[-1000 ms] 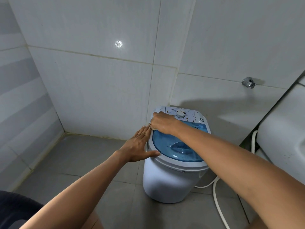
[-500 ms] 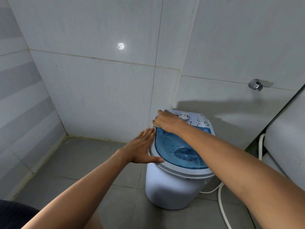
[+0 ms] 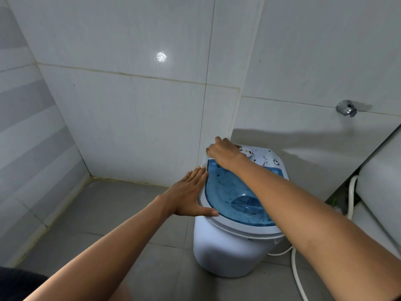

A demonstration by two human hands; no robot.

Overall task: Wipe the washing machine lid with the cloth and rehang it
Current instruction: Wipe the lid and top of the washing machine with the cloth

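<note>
A small white plastic washing machine (image 3: 227,250) with a rounded, tub-shaped body stands on the grey matte floor tiles (image 3: 121,205) in the corner of glossy white wall tiles (image 3: 134,118). Its lid (image 3: 230,192) is translucent blue plastic, curved along the near edge with a moulded recess, and speckled with droplets and dark flecks. The left hand (image 3: 188,195) lies flat and relaxed against the lid's white rim, fingers straight and together, thumb stretched along the near edge. Beyond it, the right hand (image 3: 223,152) rests knuckles-up on the far left corner of the white control panel (image 3: 260,156), fingers curled downward; whether they grasp anything beneath cannot be told, and no cloth shows plainly. Just right of that hand the panel carries brownish stains and a small round button (image 3: 276,161). Farther right, a chrome tap fitting (image 3: 346,108) projects from the wall, and a white ribbed hose (image 3: 297,272) snakes across the floor beside the machine's base.
</note>
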